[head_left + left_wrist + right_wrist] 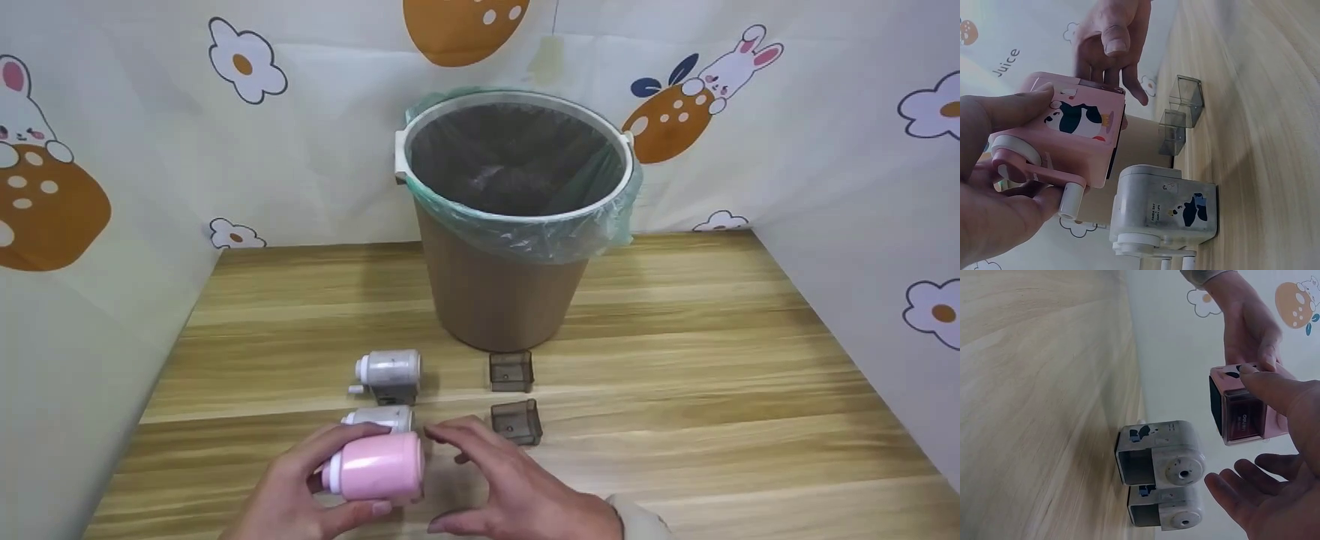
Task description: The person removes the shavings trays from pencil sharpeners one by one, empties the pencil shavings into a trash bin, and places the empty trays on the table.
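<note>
In the head view, the left hand point(300, 480) grips a pink crank sharpener point(382, 466) between thumb and fingers. Its panda print, crank and white knob show in the left wrist view, where the left hand point(994, 169) pinches the body. A dark clear drawer point(1244, 417) sits in the pink sharpener's front. Beside it the right hand point(517, 480) is spread, fingers slightly bent and holding nothing. Two grey-white sharpeners point(394, 369) point(386, 418) stand on the table just beyond the left hand, their drawer slots hollow in the right wrist view.
Two dark clear drawers point(511, 371) point(517, 421) lie on the wooden table point(690, 360), right of the grey-white sharpeners. A brown bin point(502, 292) with a green liner stands behind them. Printed cloth point(322, 150) hangs at the back and sides.
</note>
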Motion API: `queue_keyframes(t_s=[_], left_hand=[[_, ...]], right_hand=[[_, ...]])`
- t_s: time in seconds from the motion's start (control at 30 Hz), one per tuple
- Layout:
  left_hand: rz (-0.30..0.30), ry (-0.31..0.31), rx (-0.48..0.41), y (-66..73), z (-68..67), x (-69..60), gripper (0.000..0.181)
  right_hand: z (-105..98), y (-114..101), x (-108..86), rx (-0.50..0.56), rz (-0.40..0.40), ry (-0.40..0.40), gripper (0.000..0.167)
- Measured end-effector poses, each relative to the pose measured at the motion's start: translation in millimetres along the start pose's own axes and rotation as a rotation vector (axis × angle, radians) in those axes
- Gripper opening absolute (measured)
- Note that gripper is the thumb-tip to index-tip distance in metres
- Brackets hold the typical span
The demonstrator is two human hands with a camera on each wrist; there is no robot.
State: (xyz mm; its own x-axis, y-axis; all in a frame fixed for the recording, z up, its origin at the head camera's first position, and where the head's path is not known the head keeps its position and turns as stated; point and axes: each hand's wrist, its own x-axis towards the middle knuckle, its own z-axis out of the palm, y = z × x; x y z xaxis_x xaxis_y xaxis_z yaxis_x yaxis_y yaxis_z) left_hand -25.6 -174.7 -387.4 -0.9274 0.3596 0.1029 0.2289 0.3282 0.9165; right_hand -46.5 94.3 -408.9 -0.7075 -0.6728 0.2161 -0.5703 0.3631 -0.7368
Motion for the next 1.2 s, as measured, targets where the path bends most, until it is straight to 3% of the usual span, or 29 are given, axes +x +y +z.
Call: queue_keyframes(t_s=[0.13,0.37,0.53,0.87,1.03,1.2], left_hand=[[-0.019,-0.009,-0.007,4.0,-1.8,1.1,0.062],[-0.017,-0.019,0.024,12.4,-3.3,4.4,0.062],[-0.052,-0.029,0.018,15.7,-4.9,3.6,0.064],[-0.009,-0.012,0.033,15.9,-4.8,4.6,0.063],[0.076,0.006,0.039,12.3,-3.7,4.5,0.062],[0.079,0.009,0.052,9.4,-4.3,3.5,0.063]], right_hand=[[0,-3,3.2,0.041,-0.006,0.0,0.081],[1,-13,9.8,0.175,0.083,0.007,0.076],[4,-17,12.0,0.211,0.092,0.006,0.074],[5,-21,16.1,0.178,0.07,0.054,0.071],[8,-19,18.0,0.167,0.009,0.099,0.066],[10,-15,18.9,0.178,-0.062,0.143,0.06]])
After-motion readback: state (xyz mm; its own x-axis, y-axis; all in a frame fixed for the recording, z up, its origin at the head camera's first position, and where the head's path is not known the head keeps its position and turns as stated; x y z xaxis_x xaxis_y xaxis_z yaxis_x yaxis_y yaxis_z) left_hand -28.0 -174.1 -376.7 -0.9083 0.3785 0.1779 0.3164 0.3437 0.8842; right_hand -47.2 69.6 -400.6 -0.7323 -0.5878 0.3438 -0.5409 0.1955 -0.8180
